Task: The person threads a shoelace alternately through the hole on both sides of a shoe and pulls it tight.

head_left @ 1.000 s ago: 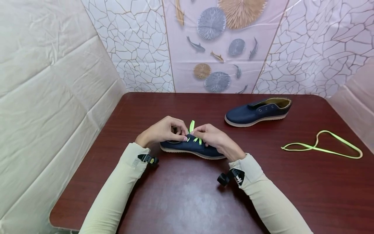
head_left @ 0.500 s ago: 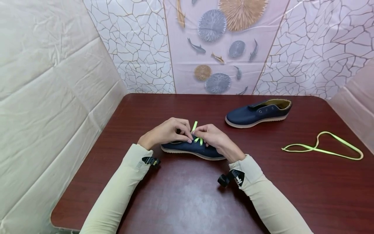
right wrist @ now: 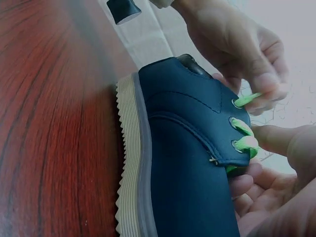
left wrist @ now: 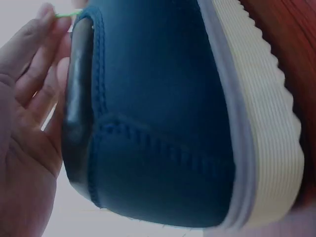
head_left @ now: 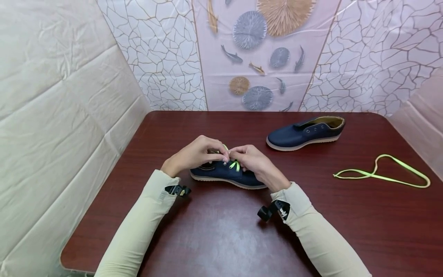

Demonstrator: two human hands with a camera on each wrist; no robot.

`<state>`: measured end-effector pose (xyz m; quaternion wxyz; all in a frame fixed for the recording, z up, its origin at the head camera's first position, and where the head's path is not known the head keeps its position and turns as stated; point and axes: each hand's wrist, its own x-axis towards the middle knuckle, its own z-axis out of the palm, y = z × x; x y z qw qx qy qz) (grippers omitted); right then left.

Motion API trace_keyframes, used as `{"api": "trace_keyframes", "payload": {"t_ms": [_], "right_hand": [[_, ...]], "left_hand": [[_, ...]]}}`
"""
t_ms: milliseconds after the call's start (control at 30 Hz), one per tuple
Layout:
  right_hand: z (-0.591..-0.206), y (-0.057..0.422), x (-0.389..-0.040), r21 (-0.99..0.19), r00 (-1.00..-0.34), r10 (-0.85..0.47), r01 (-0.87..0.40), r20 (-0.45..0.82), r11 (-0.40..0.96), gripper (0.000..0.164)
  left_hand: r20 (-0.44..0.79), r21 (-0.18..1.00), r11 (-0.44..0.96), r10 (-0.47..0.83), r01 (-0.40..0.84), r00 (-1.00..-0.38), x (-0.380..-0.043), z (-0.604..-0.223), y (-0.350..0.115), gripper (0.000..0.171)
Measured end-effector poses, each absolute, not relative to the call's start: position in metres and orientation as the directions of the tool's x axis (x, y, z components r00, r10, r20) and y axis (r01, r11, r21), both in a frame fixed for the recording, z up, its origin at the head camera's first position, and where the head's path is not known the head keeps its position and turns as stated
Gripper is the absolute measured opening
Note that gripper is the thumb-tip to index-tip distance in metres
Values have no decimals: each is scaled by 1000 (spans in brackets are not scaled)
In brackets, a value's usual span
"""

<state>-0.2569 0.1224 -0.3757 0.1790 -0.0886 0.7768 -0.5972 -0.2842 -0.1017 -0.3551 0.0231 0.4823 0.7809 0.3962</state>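
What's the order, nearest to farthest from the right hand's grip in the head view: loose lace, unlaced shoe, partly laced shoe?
1. Partly laced shoe: at the right hand.
2. Unlaced shoe: back, to the right.
3. Loose lace: farthest right.

Left hand (right wrist: 242,47) pinches a lace (right wrist: 245,143) (bright green) on the shoe (right wrist: 190,158).
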Motion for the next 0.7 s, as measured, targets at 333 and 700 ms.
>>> {"api": "trace_keyframes", "payload": {"t_ms": [333, 700], "right_hand": [[-375, 126, -260, -965, -923, -348, 78, -166, 252, 27], [-373, 134, -262, -960, -897, -413, 38, -155, 278, 20]], "left_hand": [[497, 728, 111, 595, 677, -632, -276, -335, -114, 3], [528, 751, 63, 540, 657, -656, -270, -326, -116, 2]]}}
